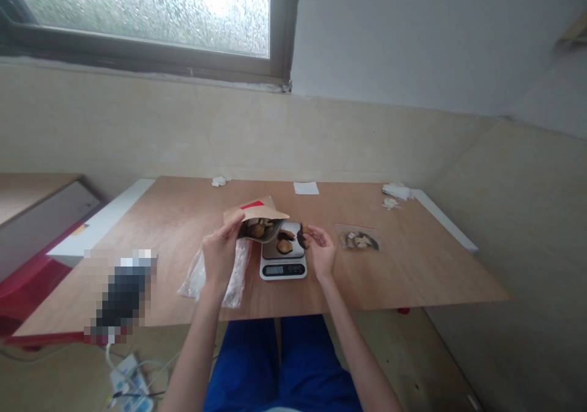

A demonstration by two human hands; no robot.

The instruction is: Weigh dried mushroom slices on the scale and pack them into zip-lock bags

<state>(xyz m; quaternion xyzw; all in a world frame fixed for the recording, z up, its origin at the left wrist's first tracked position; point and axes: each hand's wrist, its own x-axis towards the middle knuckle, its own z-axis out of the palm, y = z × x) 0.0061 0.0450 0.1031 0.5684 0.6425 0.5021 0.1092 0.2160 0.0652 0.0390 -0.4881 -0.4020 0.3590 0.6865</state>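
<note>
Head view, mid-frame: left hand (221,248) grips a paper pouch (261,211), right hand (323,252) pinches a dark piece (301,237) by the scale (283,270), apparently mid-weighing; next wants gentle placing.

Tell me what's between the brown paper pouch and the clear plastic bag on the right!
In the head view: a white digital scale with brown pieces, and the right hand holding another piece.

1. Digits are shown on the display (271,271) of the white scale (285,277), but they are too small and blurred to be read.
2. Faint marks are borne by the button panel (295,269); none can be made out.
3. Elsewhere, no lettering can be read.
</note>
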